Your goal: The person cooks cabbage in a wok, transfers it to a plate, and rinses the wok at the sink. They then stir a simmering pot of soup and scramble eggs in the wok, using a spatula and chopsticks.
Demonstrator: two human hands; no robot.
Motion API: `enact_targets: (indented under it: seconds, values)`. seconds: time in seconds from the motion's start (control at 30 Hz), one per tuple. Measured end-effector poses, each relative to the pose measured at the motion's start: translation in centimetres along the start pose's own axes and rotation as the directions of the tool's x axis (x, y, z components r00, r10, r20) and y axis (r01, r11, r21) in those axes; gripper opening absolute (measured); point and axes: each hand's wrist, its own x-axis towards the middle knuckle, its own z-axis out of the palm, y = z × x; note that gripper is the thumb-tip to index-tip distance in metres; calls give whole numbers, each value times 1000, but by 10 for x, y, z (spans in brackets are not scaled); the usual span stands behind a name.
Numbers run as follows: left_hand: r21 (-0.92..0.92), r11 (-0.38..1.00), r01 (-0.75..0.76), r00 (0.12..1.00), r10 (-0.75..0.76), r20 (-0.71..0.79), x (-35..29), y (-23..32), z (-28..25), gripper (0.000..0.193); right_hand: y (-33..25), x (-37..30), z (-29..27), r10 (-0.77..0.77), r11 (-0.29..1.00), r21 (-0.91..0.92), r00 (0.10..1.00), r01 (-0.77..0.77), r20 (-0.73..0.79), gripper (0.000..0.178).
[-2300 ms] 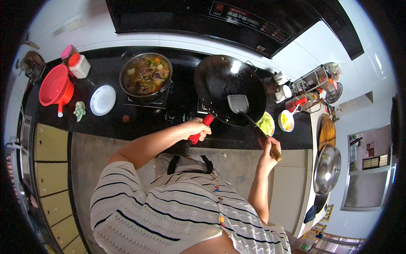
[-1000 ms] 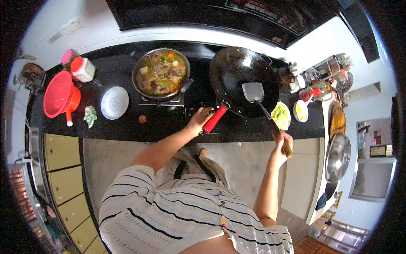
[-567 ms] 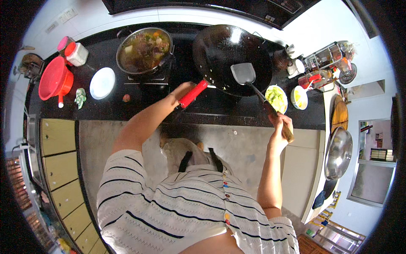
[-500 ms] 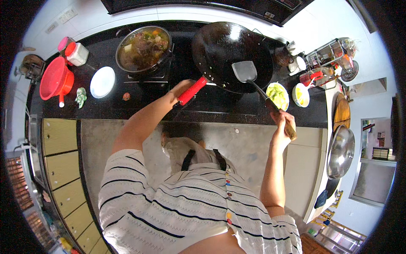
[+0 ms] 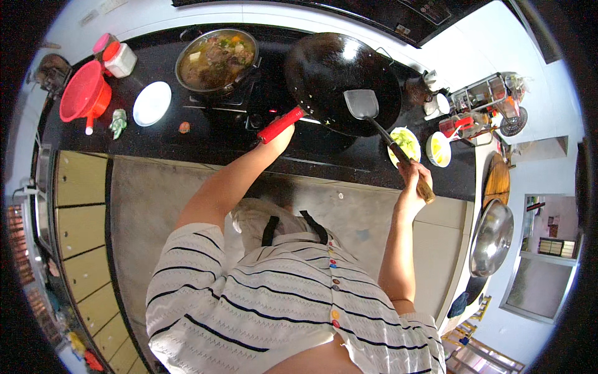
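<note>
A dark wok (image 5: 324, 68) with a few pale bits inside sits on the right side of the stove. Its red handle (image 5: 280, 125) points toward me. My left hand (image 5: 284, 139) is partly beneath that handle; its fingers are hidden, so I cannot tell its grip. Closed around the wooden handle of a metal spatula (image 5: 361, 103), my right hand (image 5: 412, 177) holds the blade over the wok's near right part. Under the spatula's shaft stands a bowl of pale green sliced vegetable (image 5: 407, 144). Beside it is a bowl of yellow pieces (image 5: 440, 149).
A pot of soup (image 5: 218, 61) with meat and vegetable chunks stands on the left burner. Left of it are a white plate (image 5: 152, 103), a red colander (image 5: 86, 93) and a lidded jar (image 5: 119, 60). A seasoning rack (image 5: 479, 100) and a metal lid (image 5: 492, 238) are at the right.
My left hand has drawn back from the far side of the red handle to its near side, partly beneath it. The spatula is almost unmoved. The view has tilted slightly.
</note>
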Motion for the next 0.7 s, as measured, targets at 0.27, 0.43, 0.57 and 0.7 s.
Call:
enact_targets:
  seconds: [0.27,0.43,0.57,0.7]
  values:
    - [-236,972,11,997,8,80,5,11,9,22,-3,5,7,10,1000,27,1000,-10,-28,12]
    - [-202,979,24,1000,-20,19,2,15,17,21,1,3,9,-21,1000,16,1000,21,16,13]
    - [-105,993,50,996,-58,-72,6,19,17,19,3,4,14,-43,999,-20,998,43,44,15]
    - [-67,993,-92,984,81,-162,8,29,18,18,6,3,16,-16,1000,4,998,16,61,15]
